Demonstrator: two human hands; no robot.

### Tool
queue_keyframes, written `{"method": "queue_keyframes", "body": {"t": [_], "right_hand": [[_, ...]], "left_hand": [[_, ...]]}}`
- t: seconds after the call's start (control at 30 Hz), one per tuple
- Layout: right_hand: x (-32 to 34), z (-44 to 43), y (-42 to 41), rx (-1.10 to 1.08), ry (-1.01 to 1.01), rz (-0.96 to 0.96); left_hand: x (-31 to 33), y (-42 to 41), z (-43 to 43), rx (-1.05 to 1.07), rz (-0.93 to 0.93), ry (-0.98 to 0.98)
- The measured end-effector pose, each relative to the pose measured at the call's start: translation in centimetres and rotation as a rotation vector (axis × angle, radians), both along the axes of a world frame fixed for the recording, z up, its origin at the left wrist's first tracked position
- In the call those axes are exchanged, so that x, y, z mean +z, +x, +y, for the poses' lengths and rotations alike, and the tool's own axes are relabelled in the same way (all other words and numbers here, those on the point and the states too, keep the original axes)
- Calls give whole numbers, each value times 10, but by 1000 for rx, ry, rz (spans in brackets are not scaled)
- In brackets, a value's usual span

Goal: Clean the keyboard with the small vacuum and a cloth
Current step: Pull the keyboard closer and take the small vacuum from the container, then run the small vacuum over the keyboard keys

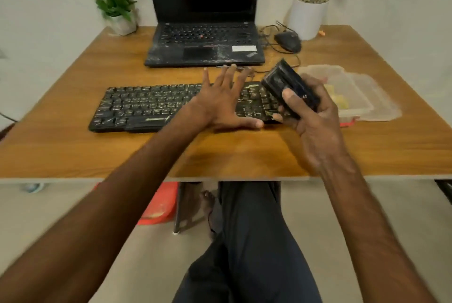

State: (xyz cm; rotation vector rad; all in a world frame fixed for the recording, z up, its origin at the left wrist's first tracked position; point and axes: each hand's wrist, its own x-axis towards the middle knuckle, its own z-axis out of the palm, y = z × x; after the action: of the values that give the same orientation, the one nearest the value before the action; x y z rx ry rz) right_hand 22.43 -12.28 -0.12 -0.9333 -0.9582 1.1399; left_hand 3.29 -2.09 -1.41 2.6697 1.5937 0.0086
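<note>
- Over the right end of the keyboard, our right hand has fingers and thumb wrapped round the small vacuum, thumb on top of the body. Full grip, nothing loose.
- The vacuum sits tilted, far end raised toward the laptop, near end down by the keys. Can't tell if it actually touches them.
- Our left hand holds nothing: fingers straight and spread, palm down on the middle-right of the keyboard, thumb along its near edge. Looks like we're bracing the board.
- The keyboard lies across the middle of the wooden table, and its keys are speckled with pale grit pretty much all over.
- So we reckon this is the vacuuming step, and with that much grit showing it's nowhere near done.
- Next move probably calls for getting the intake down flat on the keys and running it row by row toward the left. The left hand covers a chunk of keys, so it'll need to shift.
- Cloth: can't pick one out. The yellowish stuff in the clear plastic tubs just right of the keyboard might be it, too blurry to say.
- Further back: a mouse beside the laptop.
</note>
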Motion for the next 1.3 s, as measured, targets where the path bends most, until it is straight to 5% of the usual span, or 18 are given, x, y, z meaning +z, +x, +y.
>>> {"method": "queue_keyframes", "body": {"t": [0.1, 0.63, 0.8, 1.03, 1.3], "right_hand": [[-17, 2, -10, -39, -40, -24], [-28, 49, -27, 33, -121, 326], [-29, 49, -33, 86, -160, 277], [-27, 49, -37, 86, -152, 195], [-27, 45, -37, 22, -110, 148]], "left_hand": [[4, -13, 9, 7, 41, -148], [-3, -106, -20, 91, 8, -153], [2, -112, -27, 97, -13, -225], [-16, -56, -40, 40, -147, 68], [-27, -34, -33, 10, -29, 173]]}}
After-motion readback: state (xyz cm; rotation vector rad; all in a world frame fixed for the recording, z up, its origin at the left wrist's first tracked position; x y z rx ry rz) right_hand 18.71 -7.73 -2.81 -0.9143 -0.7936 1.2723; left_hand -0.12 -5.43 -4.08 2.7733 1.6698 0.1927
